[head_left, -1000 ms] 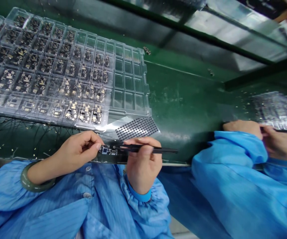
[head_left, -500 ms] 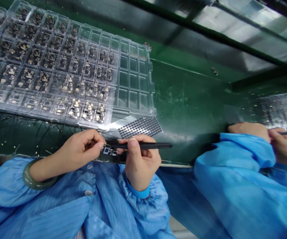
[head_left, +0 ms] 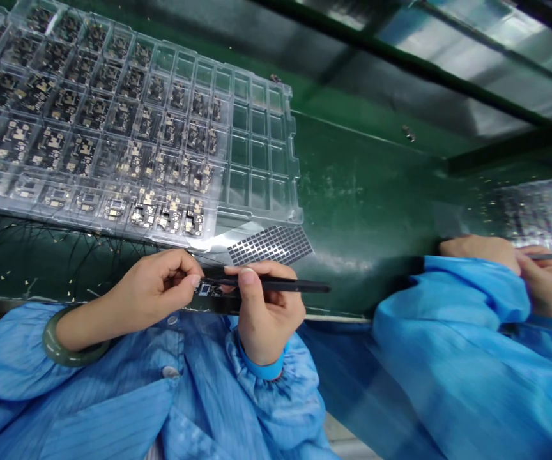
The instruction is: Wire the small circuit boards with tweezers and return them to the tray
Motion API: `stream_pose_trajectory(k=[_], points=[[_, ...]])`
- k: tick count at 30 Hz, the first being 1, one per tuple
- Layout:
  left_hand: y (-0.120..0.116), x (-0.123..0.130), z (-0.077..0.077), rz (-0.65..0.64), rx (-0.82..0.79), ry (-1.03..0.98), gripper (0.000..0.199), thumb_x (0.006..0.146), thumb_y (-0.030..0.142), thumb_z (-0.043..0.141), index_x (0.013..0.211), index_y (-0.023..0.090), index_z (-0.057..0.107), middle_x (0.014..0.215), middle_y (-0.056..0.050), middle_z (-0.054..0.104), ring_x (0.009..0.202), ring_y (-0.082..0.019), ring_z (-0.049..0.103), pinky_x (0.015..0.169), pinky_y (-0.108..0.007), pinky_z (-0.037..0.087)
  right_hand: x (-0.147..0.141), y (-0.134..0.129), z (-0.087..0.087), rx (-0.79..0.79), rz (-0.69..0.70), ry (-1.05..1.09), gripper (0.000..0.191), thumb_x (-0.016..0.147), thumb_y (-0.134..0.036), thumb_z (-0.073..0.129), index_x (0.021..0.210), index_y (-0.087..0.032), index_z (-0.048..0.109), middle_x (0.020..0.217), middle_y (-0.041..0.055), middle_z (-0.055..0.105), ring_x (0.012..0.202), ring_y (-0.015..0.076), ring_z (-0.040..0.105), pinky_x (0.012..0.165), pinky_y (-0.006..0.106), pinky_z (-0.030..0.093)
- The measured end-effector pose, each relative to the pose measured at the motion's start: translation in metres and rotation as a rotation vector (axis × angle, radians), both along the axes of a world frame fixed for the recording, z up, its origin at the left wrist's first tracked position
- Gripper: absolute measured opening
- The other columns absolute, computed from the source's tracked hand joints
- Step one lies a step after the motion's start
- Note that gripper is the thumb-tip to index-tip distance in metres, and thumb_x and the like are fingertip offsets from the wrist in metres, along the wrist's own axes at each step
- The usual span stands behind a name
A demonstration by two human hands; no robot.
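Note:
Between the thumb and fingers of my left hand (head_left: 161, 287) is the left end of a small black circuit board (head_left: 206, 289) with a bluish square part on it. My right hand (head_left: 269, 310) grips black tweezers (head_left: 295, 285) like a pen, their tips pointing left over the board. Whether the tips touch the board is too small to tell. Just behind my right hand lies a sheet of small black rectangular stickers (head_left: 272, 245) on a pale backing. My left hand is closed, its inner fingertips hidden.
Clear plastic trays (head_left: 261, 153) with many compartments stand at the back left, several compartments holding circuit boards with thin black wires. Small pale scraps dot the green table (head_left: 352, 185). At right, a co-worker's hands (head_left: 544, 275) work beside another tray.
My right hand and the tweezers have shifted slightly left, closer to the circuit board. My left hand keeps its place on the board.

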State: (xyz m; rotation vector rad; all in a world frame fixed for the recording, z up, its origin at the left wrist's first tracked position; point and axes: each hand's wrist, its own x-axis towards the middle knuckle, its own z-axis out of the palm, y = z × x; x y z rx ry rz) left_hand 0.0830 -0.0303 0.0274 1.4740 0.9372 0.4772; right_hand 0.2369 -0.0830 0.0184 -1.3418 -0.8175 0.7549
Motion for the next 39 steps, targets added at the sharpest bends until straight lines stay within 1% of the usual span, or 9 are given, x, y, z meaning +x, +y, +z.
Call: stream_pose_trajectory(k=[4, 7, 11, 16, 19, 23, 27, 35, 39], points=[[0.000, 0.000, 0.000, 0.001, -0.014, 0.002, 0.011, 0.086, 0.021, 0.048, 0.080, 0.015, 0.055, 0.076, -0.001, 0.055, 0.061, -0.011, 0.047, 0.055, -0.023, 0.039, 0.002, -0.003, -0.003, 0.068, 0.028, -0.119, 0.015, 0.080, -0.013, 0.068, 0.090, -0.024, 0.064, 0.080, -0.0028, 0.069, 0.070, 0.0139, 0.071, 0.059, 0.024, 0.061], [-0.001, -0.001, -0.001, 0.003, -0.025, -0.008, 0.010, 0.086, 0.020, 0.049, 0.079, 0.015, 0.055, 0.075, 0.000, 0.054, 0.061, -0.011, 0.046, 0.055, -0.023, 0.039, 0.007, -0.003, -0.006, 0.189, 0.160, -0.222, 0.025, 0.078, -0.007, 0.067, 0.096, -0.025, 0.065, 0.085, -0.0011, 0.070, 0.076, 0.0144, 0.069, 0.067, 0.028, 0.059], [-0.002, -0.001, -0.003, -0.013, 0.018, -0.005, 0.010, 0.087, 0.019, 0.048, 0.080, 0.016, 0.054, 0.077, -0.001, 0.056, 0.064, -0.012, 0.048, 0.057, -0.024, 0.041, 0.012, -0.004, -0.010, 0.263, 0.250, -0.230, 0.030, 0.078, -0.004, 0.065, 0.099, -0.025, 0.064, 0.088, 0.0006, 0.070, 0.077, 0.0155, 0.067, 0.066, 0.031, 0.057], [-0.004, -0.001, -0.002, -0.059, 0.185, -0.074, 0.011, 0.089, 0.016, 0.047, 0.081, 0.016, 0.054, 0.084, -0.004, 0.060, 0.075, -0.013, 0.056, 0.065, -0.024, 0.044, 0.019, -0.004, -0.007, 0.289, 0.096, -0.171, 0.011, 0.087, -0.015, 0.057, 0.091, -0.023, 0.064, 0.085, 0.0016, 0.068, 0.077, 0.0158, 0.063, 0.062, 0.029, 0.054], [-0.006, -0.003, -0.002, -0.041, 0.243, -0.108, 0.011, 0.090, 0.016, 0.047, 0.082, 0.017, 0.054, 0.087, -0.005, 0.062, 0.079, -0.014, 0.058, 0.067, -0.024, 0.045, 0.026, -0.006, 0.000, 0.252, -0.076, -0.091, 0.024, 0.096, -0.025, 0.043, 0.079, -0.021, 0.059, 0.088, 0.0027, 0.067, 0.080, 0.0153, 0.062, 0.072, 0.032, 0.052], [-0.008, -0.002, -0.003, 0.060, 0.238, -0.110, 0.011, 0.090, 0.018, 0.048, 0.084, 0.017, 0.057, 0.089, -0.006, 0.063, 0.083, -0.016, 0.060, 0.070, -0.026, 0.048, 0.029, -0.014, 0.007, -0.054, 0.198, -0.197, 0.016, 0.094, -0.028, 0.048, 0.099, -0.022, 0.062, 0.089, 0.0033, 0.069, 0.064, 0.0117, 0.058, 0.059, 0.025, 0.049], [-0.010, 0.000, -0.002, 0.146, 0.166, -0.137, 0.012, 0.090, 0.018, 0.049, 0.083, 0.016, 0.058, 0.084, -0.005, 0.064, 0.078, -0.015, 0.060, 0.068, -0.024, 0.049, 0.018, -0.017, 0.007, -0.214, 0.375, -0.272, 0.012, 0.088, -0.030, 0.059, 0.084, -0.019, 0.063, 0.066, 0.0002, 0.068, 0.058, 0.0126, 0.061, 0.055, 0.023, 0.048], [-0.013, -0.006, 0.001, 0.179, 0.164, -0.251, 0.014, 0.089, 0.021, 0.058, 0.077, 0.016, 0.057, 0.077, -0.003, 0.061, 0.073, -0.013, 0.058, 0.062, -0.022, 0.047, 0.009, -0.013, 0.018, -0.033, 0.433, -0.373, 0.006, 0.088, -0.019, 0.057, 0.084, -0.021, 0.060, 0.067, -0.0018, 0.067, 0.059, 0.0105, 0.062, 0.056, 0.021, 0.048], [-0.012, -0.013, 0.004, 0.146, 0.296, -0.302, 0.009, 0.089, 0.015, 0.058, 0.080, 0.016, 0.057, 0.080, -0.004, 0.065, 0.077, -0.013, 0.061, 0.067, -0.022, 0.050, 0.011, -0.010, 0.022, 0.139, 0.462, -0.507, 0.008, 0.087, -0.014, 0.057, 0.087, -0.021, 0.061, 0.070, 0.0000, 0.068, 0.059, 0.0121, 0.063, 0.055, 0.023, 0.050]])
